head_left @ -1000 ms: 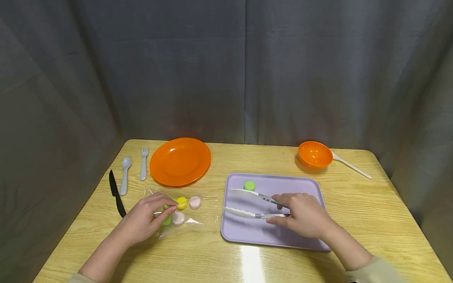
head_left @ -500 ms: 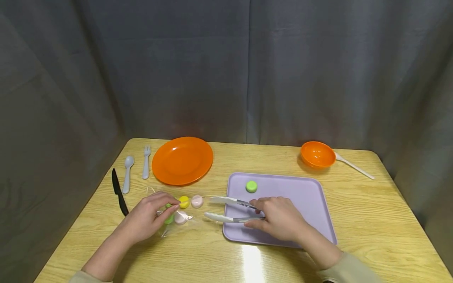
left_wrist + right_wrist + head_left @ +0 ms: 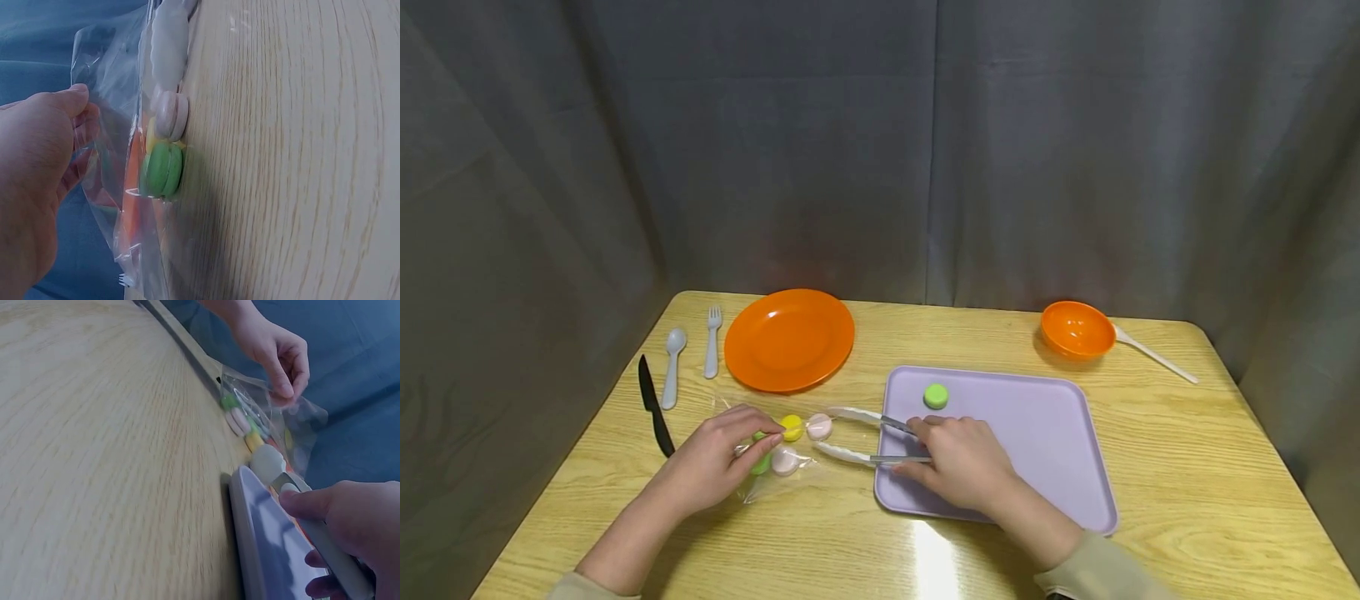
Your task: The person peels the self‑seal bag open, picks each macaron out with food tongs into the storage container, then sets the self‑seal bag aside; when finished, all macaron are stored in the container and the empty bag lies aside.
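My left hand (image 3: 718, 450) pinches the upper film of a clear plastic bag (image 3: 103, 62), raised off the table in the left wrist view. In the bag sit several macarons: a yellow macaron (image 3: 792, 427), a pink macaron (image 3: 819, 427), a pale pink macaron (image 3: 785, 461) and a green macaron (image 3: 164, 169). My right hand (image 3: 966, 458) grips tongs (image 3: 891, 459) with metal arms and white scalloped tips. The tongs are spread, their tips at the bag's right end near the pink macarons. Another green macaron (image 3: 936, 396) lies on the purple tray (image 3: 1045, 417), under the right hand.
An orange plate (image 3: 790, 340) stands behind the bag. Left of it lie a grey fork (image 3: 712, 342), a grey spoon (image 3: 672, 367) and a black knife (image 3: 655, 407). At the back right are an orange bowl (image 3: 1078, 331) and a white-handled utensil (image 3: 1157, 356).
My right hand has carried the tongs left from over the tray, bringing their tips to the bag's end. The left hand keeps its pinch on the bag, nearly still.
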